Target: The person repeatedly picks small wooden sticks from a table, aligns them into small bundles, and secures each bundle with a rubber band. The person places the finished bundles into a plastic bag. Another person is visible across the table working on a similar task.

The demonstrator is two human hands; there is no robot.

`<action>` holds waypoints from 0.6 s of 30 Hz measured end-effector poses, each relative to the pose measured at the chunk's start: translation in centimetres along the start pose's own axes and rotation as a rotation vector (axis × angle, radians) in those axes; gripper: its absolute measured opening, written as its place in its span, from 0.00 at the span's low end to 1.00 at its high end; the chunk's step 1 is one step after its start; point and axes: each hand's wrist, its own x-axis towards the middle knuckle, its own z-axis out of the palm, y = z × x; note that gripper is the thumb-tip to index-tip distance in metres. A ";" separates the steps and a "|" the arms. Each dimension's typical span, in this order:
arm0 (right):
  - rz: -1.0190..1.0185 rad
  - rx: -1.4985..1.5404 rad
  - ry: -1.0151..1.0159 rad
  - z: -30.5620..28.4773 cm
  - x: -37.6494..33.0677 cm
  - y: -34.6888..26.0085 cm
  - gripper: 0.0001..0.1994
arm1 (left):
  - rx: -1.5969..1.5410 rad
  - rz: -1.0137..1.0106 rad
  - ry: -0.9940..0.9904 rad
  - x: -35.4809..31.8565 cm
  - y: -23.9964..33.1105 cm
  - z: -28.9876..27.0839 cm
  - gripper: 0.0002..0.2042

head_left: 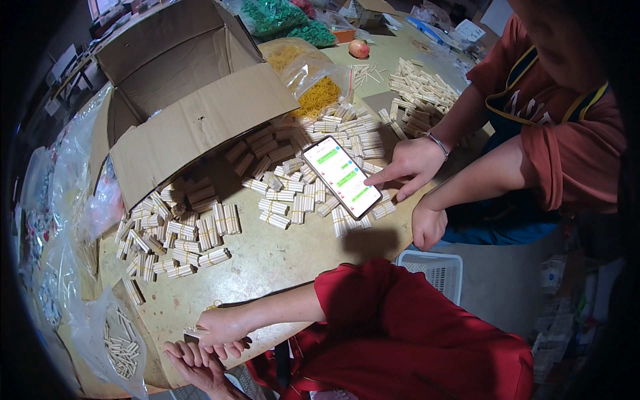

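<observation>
At the table's near left edge my two hands are close together. My right hand (225,328) reaches in from the red sleeve, its fingers closed around a small bundle of pale wooden sticks (194,332), of which only one end shows. Just below it is my left hand (199,365), palm side up with its fingers curled in against the same bundle. The fingers hide most of what lies between the hands. A yellow rubber band (214,305) lies on the table beside my right wrist. A clear plastic bag (121,343) of loose short sticks is to the left of my hands.
Banded stick bundles (180,233) lie across the table (267,257), by a large open cardboard box (200,123). A co-worker's hand (417,163) points at a lit phone (341,177) resting on bundles. Yellow rubber bands (319,97) fill a bag; a white basket (437,270) stands below the edge.
</observation>
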 end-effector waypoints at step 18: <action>0.027 -0.003 0.009 0.0 -0.5 -0.8 0.14 | 0.089 0.055 0.097 0.2 -0.5 0.4 0.11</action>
